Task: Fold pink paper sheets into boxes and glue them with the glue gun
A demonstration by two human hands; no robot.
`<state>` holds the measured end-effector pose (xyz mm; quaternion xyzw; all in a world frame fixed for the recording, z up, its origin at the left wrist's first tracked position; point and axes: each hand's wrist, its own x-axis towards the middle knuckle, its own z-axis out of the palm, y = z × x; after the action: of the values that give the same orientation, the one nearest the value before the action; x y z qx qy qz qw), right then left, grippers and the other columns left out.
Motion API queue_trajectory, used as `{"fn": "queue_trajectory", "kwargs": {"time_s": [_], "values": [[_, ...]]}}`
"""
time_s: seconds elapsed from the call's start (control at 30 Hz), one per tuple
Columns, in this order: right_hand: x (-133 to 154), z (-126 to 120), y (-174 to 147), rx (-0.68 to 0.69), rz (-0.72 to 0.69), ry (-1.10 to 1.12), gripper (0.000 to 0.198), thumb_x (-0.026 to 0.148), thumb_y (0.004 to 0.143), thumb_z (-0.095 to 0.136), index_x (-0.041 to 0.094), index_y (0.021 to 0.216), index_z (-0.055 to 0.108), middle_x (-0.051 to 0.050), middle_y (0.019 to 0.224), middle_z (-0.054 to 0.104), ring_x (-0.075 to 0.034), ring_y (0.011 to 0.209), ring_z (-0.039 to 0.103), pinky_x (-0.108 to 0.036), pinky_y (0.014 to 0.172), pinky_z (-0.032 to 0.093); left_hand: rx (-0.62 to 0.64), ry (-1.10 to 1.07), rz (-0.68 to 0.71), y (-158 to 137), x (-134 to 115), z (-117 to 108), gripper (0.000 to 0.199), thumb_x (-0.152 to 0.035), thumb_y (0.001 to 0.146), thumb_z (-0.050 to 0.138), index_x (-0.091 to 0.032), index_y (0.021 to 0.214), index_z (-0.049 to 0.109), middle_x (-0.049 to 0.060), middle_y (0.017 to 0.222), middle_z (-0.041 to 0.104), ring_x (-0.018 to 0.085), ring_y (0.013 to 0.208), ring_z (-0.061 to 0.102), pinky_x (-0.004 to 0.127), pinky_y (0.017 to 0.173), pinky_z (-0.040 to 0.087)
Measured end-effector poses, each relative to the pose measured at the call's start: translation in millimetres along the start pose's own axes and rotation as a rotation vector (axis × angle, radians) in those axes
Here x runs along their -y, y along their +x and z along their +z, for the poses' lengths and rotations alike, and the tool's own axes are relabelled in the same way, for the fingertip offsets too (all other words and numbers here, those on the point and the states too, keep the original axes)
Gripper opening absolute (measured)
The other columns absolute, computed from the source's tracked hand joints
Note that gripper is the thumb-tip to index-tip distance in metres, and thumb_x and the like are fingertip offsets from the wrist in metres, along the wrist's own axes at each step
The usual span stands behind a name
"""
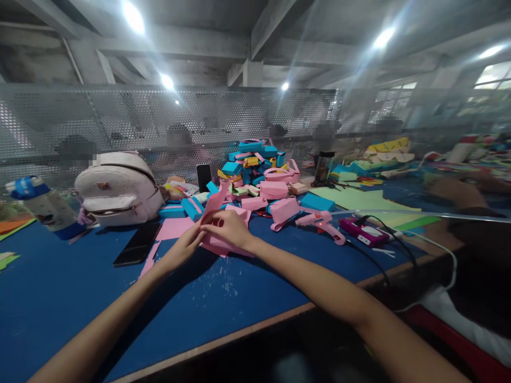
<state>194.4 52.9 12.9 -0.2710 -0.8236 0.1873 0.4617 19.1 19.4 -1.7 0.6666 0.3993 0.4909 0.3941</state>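
Note:
A folded piece of pink paper (pixel 214 204) is held upright over the blue table. Gripping its lower left edge is my left hand (pixel 194 235), fingers closed. My right hand (pixel 229 230) pinches the same paper from the right, thumb and fingertips meeting close to the left hand. More pink paper (pixel 217 246) lies beneath the right hand, and a flat pink sheet (pixel 173 227) rests to the left. A pink glue gun (pixel 321 226) with a lit red light lies right of my hands. Behind them rises a pile of blue, pink and yellow paper boxes (pixel 255 165).
A black phone (pixel 138 244), a white backpack (pixel 120 189) and a water bottle (pixel 46 207) stand or lie at left. To the right are a purple power box (pixel 364 232) with cables and green sheets (pixel 367 205). A co-worker's arm (pixel 455 194) shows at far right.

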Motion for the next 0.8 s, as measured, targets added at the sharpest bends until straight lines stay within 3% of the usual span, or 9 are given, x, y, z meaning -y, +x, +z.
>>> {"fn": "queue_trajectory", "kwargs": {"time_s": [0.27, 0.5, 0.6, 0.7, 0.8], "values": [[8, -2, -4, -0.050, 0.030, -0.055, 0.028, 0.047, 0.088, 0.060, 0.019, 0.086, 0.063, 0.001, 0.081, 0.068, -0.012, 0.071, 0.060, -0.023, 0.065, 0.040, -0.072, -0.127, -0.040, -2, -2, 1, 0.016, -0.017, 0.073, 0.073, -0.019, 0.089, 0.075, 0.004, 0.096, 0.074, 0.028, 0.106, 0.060, 0.026, 0.091, 0.045], [5, -6, 0, -0.084, 0.067, -0.013, 0.022, 0.039, 0.091, 0.057, 0.018, 0.090, 0.064, -0.004, 0.084, 0.070, -0.017, 0.078, 0.063, -0.028, 0.072, 0.044, -0.203, -0.263, -0.083, 3, -4, -4, 0.017, -0.019, 0.074, 0.073, -0.020, 0.091, 0.074, 0.001, 0.105, 0.072, 0.025, 0.121, 0.051, 0.021, 0.098, 0.037], [2, -17, 7, -0.085, 0.049, 0.031, 0.018, 0.033, 0.092, 0.053, 0.018, 0.091, 0.063, -0.004, 0.085, 0.070, -0.017, 0.079, 0.065, -0.028, 0.072, 0.047, -0.179, -0.339, -0.134, 6, -1, -7, 0.025, -0.026, 0.074, 0.075, -0.018, 0.098, 0.072, 0.004, 0.109, 0.071, 0.027, 0.119, 0.052, 0.025, 0.094, 0.042], [3, -37, 14, -0.104, -0.003, 0.101, 0.020, 0.033, 0.095, 0.047, 0.018, 0.094, 0.061, -0.004, 0.086, 0.070, -0.015, 0.080, 0.066, -0.028, 0.073, 0.049, -0.110, -0.434, -0.194, 9, 0, -10, 0.040, -0.037, 0.075, 0.075, -0.012, 0.105, 0.070, 0.012, 0.107, 0.070, 0.031, 0.103, 0.061, 0.034, 0.083, 0.050], [7, -61, 15, -0.143, -0.036, 0.155, 0.019, 0.032, 0.094, 0.046, 0.018, 0.095, 0.060, -0.004, 0.088, 0.069, -0.016, 0.083, 0.066, -0.028, 0.074, 0.050, -0.109, -0.555, -0.205, 11, -3, -14, 0.037, -0.038, 0.082, 0.068, -0.011, 0.107, 0.067, 0.013, 0.108, 0.067, 0.027, 0.095, 0.064, 0.037, 0.082, 0.052]]}}
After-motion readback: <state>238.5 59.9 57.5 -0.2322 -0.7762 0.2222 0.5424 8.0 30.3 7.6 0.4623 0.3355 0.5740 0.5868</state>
